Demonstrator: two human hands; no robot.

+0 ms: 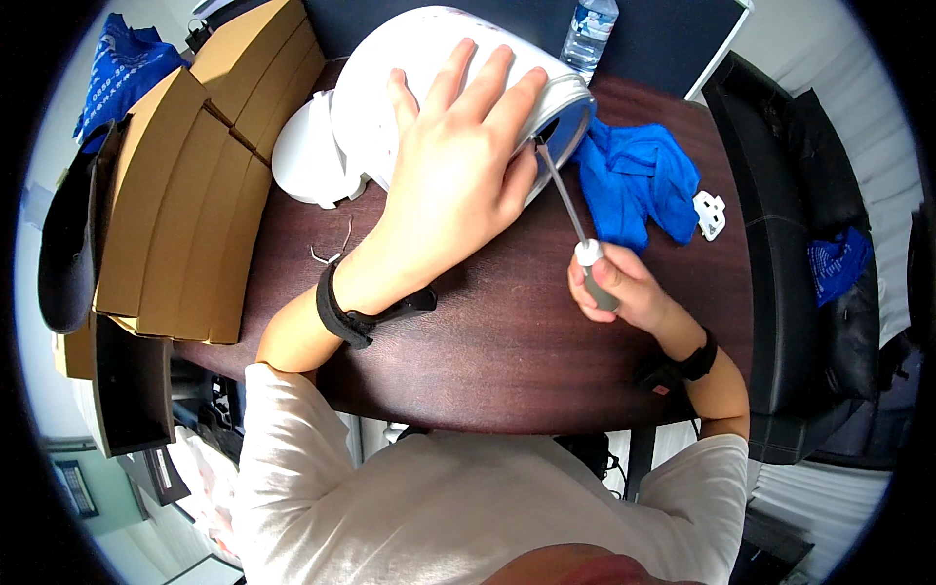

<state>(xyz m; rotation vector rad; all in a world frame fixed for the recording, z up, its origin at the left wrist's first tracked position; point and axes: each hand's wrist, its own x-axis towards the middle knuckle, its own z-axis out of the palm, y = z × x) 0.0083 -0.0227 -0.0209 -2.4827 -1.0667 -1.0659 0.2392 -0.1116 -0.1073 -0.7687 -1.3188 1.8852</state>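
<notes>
A white rounded appliance housing (pixel 380 73) lies on its side on the dark wood desk, its rimmed opening turned to the right. My left hand (pixel 463 146) lies spread across the housing, fingers apart and pressed to its surface. In my right hand (pixel 624 288) is a screwdriver, gripped by its grey and white handle. The screwdriver (pixel 565 200) slants up and left, with its tip at the lower edge of the opening; what the tip touches is hidden. A white round part (pixel 304 151) sits left of the housing, against it.
Cardboard boxes (pixel 185 214) line the desk's left side. Right of the housing lies a blue cloth (pixel 639 180), with a small white plastic piece (pixel 711 214) beside it. A water bottle (pixel 589 37) stands behind. Thin wires (pixel 336 249) lie near my left wrist. A black sofa (pixel 790 244) is at right.
</notes>
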